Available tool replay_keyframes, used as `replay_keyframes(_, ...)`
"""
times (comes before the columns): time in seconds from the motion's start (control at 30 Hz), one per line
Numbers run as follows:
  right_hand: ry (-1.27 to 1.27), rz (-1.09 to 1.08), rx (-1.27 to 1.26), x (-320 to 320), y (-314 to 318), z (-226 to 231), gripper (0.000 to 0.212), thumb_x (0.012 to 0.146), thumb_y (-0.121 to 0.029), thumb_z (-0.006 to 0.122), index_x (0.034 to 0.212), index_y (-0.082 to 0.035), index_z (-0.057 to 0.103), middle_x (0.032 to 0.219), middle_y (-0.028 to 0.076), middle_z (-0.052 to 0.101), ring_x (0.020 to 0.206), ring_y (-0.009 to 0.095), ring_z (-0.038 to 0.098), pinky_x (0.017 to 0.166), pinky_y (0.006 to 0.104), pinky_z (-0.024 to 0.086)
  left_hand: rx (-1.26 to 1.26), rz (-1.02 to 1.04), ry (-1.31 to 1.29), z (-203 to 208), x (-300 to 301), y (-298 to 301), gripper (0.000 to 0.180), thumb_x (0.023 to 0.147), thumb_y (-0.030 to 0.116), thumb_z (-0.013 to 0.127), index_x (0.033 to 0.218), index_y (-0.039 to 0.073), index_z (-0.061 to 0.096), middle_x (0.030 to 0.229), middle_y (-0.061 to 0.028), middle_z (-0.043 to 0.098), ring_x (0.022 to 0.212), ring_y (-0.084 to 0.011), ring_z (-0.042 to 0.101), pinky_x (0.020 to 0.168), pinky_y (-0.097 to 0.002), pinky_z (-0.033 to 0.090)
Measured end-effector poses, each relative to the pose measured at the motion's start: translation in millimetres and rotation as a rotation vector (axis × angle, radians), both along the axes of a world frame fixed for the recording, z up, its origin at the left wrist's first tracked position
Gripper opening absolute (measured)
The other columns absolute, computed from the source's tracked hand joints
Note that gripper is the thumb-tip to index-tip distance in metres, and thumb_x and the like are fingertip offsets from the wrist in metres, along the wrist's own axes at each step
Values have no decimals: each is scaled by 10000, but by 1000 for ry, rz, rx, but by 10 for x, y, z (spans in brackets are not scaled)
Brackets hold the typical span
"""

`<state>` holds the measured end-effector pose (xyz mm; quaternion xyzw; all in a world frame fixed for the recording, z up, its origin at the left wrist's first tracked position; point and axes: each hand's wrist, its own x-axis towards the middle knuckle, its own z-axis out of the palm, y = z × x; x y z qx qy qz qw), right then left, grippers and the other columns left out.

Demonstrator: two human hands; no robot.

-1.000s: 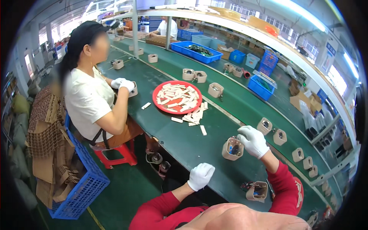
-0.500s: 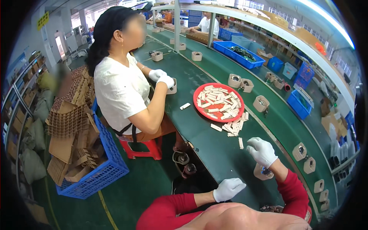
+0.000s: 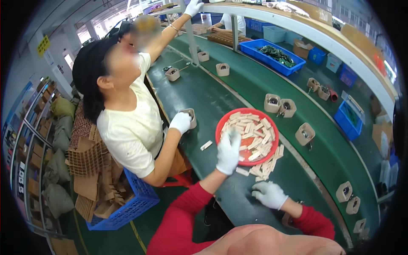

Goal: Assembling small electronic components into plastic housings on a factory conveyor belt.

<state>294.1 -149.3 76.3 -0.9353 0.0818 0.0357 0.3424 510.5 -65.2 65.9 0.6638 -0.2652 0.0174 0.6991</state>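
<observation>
My white-gloved left hand [image 3: 228, 154] is over the left part of a round red tray [image 3: 275, 125]. Its fingertips are smeared by motion, so what they hold, if anything, is hidden. Small cream-coloured strips [image 3: 248, 123] are heaped in the tray, and more [image 3: 267, 168] lie spilled beside its near right edge. Below that spill, my gloved right hand [image 3: 270, 195] is low over the green table, fingers curled downward and their undersides hidden. By my right wrist, a beige box-like housing [image 3: 287, 219] is partly covered by the arm.
At the left sits a co-worker [image 3: 127, 123], one gloved hand at a beige housing [image 3: 192, 119], the other raised to the overhead shelf [image 3: 238, 9]. Beige housings [image 3: 304, 134] stand along the belt [image 3: 323, 157]. A blue crate [image 3: 127, 208] of cardboard dividers stands at the lower left.
My left hand has moved up from the table edge to the red tray. My right hand has shifted left and down. The co-worker has raised one arm to the shelf.
</observation>
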Motion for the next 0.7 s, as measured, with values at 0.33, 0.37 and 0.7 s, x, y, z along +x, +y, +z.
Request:
replay_keyframes(0.33, -66, -91, 288, 437, -59, 356, 294, 896, -254, 642, 1084, -36, 705, 1008, 167, 704, 934, 345, 674, 848, 389, 534, -12, 97, -156, 1019, 1153, -502, 421, 956, 152, 629, 1321, -23, 513, 1241, -180, 622, 997, -223, 651, 918, -348, 514)
replay_keyframes(0.37, -54, -126, 317, 510, -133, 401, 297, 882, -232, 656, 1095, -31, 702, 1037, 172, 704, 952, 333, 683, 855, 377, 536, -96, 70, -149, 1044, 1085, -457, 425, 951, 140, 630, 1322, -28, 511, 1226, -171, 626, 994, -216, 640, 900, -351, 518)
replay_keyframes(0.7, -487, -260, 953, 2288, -585, 680, 666, 963, -372, 577, 1491, -15, 382, 1414, 198, 522, 1069, 264, 656, 816, 320, 545, -37, 269, 132, 1408, 1243, 406, 538, 989, 214, 580, 1402, -86, 411, 1251, -164, 563, 1061, -208, 587, 907, -324, 488)
